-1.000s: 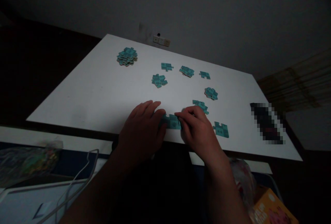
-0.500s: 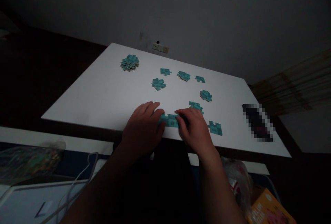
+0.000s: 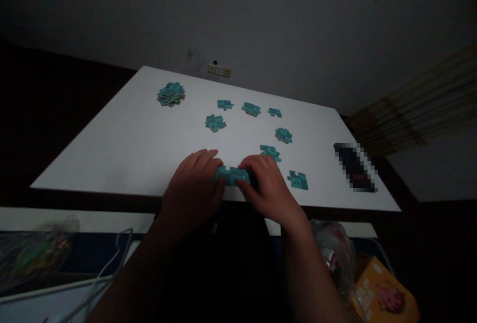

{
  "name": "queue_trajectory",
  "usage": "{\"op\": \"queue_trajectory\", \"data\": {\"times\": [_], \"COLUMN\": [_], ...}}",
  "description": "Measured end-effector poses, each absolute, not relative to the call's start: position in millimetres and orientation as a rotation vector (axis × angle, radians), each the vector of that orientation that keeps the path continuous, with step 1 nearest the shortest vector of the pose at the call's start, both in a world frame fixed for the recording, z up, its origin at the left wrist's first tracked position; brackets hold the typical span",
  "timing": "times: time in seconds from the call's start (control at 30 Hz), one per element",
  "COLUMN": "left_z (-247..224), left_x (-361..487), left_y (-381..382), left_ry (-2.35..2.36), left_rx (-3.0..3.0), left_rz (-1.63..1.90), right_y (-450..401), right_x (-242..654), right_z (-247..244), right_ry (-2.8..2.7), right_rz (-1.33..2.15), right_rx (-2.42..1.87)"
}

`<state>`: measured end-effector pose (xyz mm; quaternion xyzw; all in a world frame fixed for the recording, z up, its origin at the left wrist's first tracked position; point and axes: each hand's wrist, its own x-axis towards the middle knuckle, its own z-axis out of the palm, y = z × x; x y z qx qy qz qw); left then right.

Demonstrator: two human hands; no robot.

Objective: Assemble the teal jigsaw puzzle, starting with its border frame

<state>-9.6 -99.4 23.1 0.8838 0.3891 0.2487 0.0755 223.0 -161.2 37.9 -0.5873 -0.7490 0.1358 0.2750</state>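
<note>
A short strip of teal jigsaw pieces [image 3: 231, 176] lies near the front edge of the white table, between my hands. My left hand [image 3: 194, 184] grips its left end between thumb and forefinger, the other fingers resting beyond it. At the right end, my right hand [image 3: 266, 184] pinches the strip with thumb and fingertips. Both ends of the strip are partly covered. Just behind my right hand are a few overlapping jigsaw pieces [image 3: 271, 152]. A single corner-shaped jigsaw piece [image 3: 298, 180] lies to its right.
Farther back on the white table [image 3: 112, 149] are a tall stack of jigsaw pieces [image 3: 171, 94] and several smaller groups. A pixelated dark object [image 3: 355, 168] lies at right. Below the table are a plastic bag [image 3: 333, 248], an orange box [image 3: 387, 290] and a white cable [image 3: 117, 243].
The view has shifted, so the table things appear farther left. My right hand has come closer to my left along the strip, and less of the strip shows between them.
</note>
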Motion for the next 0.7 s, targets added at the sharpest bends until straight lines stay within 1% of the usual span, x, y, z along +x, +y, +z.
{"op": "queue_trajectory", "data": {"times": [0.13,0.33,0.53,0.7], "left_z": [21.1,20.3,22.4,22.1], "left_x": [-11.0,-12.6,-14.1,-14.2], "left_y": [-97.3,-97.7,-100.6,-99.5], "left_ry": [1.134,1.138,1.082,1.073], "left_rx": [2.67,2.701,2.738,2.715], "left_rz": [0.758,0.725,0.643,0.654], "right_y": [-162.2,-168.3,-177.7,-173.8], "right_x": [222.8,220.6,228.1,230.1], "right_z": [38.8,37.7,27.9,25.1], "right_ry": [-1.952,-2.005,-1.898,-1.907], "right_rz": [0.457,0.329,0.328,0.353], "right_rx": [-1.558,-1.607,-1.612,-1.59]}}
